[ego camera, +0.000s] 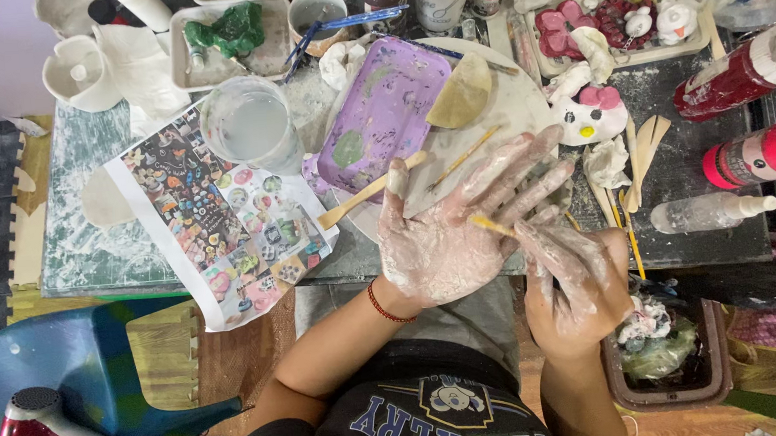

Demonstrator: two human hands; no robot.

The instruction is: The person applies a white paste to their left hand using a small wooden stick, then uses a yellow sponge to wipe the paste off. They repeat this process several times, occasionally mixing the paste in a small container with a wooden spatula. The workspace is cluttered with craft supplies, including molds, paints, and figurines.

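Head view | left hand clay-smeared, open palm up, fingers spread flat, holding nothing | right hand pinches one thin wooden stick against that palm | glossy purple tray, one clear cup, two red bottles

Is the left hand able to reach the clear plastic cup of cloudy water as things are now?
Probably yes. The left hand lies open and flat over the table, holding nothing, and the clear plastic cup of cloudy water stands up-left of it, with only the flat purple tray beside the path.
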